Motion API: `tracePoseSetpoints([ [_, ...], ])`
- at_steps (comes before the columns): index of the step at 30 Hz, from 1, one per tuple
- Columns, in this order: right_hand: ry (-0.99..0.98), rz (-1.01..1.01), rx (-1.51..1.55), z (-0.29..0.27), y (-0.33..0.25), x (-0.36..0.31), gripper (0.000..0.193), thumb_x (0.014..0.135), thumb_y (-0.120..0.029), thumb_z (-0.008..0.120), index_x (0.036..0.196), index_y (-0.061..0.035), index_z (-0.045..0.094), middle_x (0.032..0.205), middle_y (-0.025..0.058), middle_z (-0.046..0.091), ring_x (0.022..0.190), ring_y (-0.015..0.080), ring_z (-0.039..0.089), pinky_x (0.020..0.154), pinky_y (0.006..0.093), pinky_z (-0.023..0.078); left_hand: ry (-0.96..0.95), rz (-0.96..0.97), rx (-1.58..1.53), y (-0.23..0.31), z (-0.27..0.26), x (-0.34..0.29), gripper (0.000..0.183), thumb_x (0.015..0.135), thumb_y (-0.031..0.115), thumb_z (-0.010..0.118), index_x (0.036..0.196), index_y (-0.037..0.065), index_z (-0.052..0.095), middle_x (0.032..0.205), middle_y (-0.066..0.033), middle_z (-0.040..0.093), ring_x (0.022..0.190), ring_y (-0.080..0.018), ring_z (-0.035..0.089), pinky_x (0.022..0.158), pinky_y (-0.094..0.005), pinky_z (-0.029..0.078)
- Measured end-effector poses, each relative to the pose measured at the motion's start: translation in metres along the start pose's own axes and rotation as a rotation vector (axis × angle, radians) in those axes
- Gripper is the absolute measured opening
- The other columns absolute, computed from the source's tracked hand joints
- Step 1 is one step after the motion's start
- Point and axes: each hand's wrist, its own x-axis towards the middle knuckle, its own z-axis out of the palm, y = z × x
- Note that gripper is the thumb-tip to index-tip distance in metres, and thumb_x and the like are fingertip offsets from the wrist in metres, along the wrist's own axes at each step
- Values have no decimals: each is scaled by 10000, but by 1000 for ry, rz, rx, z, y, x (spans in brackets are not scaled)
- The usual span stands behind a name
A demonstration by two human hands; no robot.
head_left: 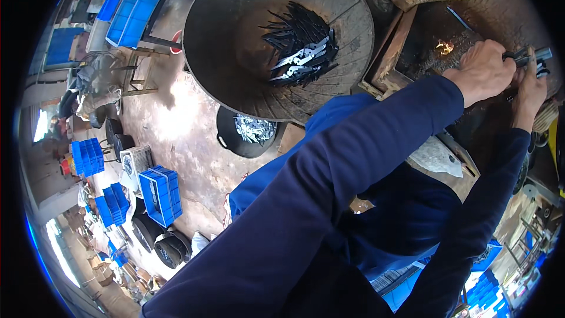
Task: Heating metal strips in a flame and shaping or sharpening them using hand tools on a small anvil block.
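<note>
Wide round dark-metal bowl (235, 53) holding loose parts; both hands occupied to its right.
Bowl contents: slim black strips (297, 26) and notched silver metal pieces (303, 56), heaped right of centre. Near the bowl's lower rim: round black plastic tub (226, 126) containing shiny silver metal parts (254, 129). Lower left of the bowl: blue rectangular plastic crate (169, 200), contents unclear. Right of the bowl, above the brown desk (494, 12): black-and-silver metal item (542, 55), left hand (482, 72) and right hand (529, 94) each with grip closed on it.
</note>
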Motion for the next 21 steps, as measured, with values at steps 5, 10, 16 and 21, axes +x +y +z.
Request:
tracePoseSetpoints([
  [5, -4, -26, -12, 6, -12, -9, 272, 979, -316, 674, 988, -51, 736, 602, -58, 510, 515, 58, 491, 474, 234, 367, 144, 80, 0, -1, 6, -2, 365, 885, 266, 563, 1008, -40, 719, 922, -296, 697, 984, -429, 675, 918, -474, 517],
  [10, 0, -77, -105, 1, -3, -4, 261, 1014, -249, 610, 1094, -32, 731, 751, -22, 651, 548, 24, 451, 495, 210, 361, 25, 26, -3, -1, 12, -3, 351, 875, 259, 564, 957, -51, 706, 912, -304, 692, 959, -446, 671, 919, -503, 513],
  [16, -51, -151, 94, 5, 1, -1, 288, 1027, -189, 570, 1240, -20, 664, 1096, 83, 755, 600, 8, 471, 514, 191, 364, -10, 18, -37, 2, 11, 0, 310, 867, 237, 556, 878, -40, 693, 871, -291, 692, 916, -450, 674, 885, -517, 518],
  [21, -65, -106, -14, 1, -4, -4, 321, 1023, -199, 590, 1278, -5, 617, 1098, 96, 756, 610, 11, 485, 519, 190, 370, -7, 24, -39, 0, 12, 3, 297, 860, 234, 566, 866, -34, 694, 855, -286, 690, 897, -450, 675, 868, -514, 523],
])
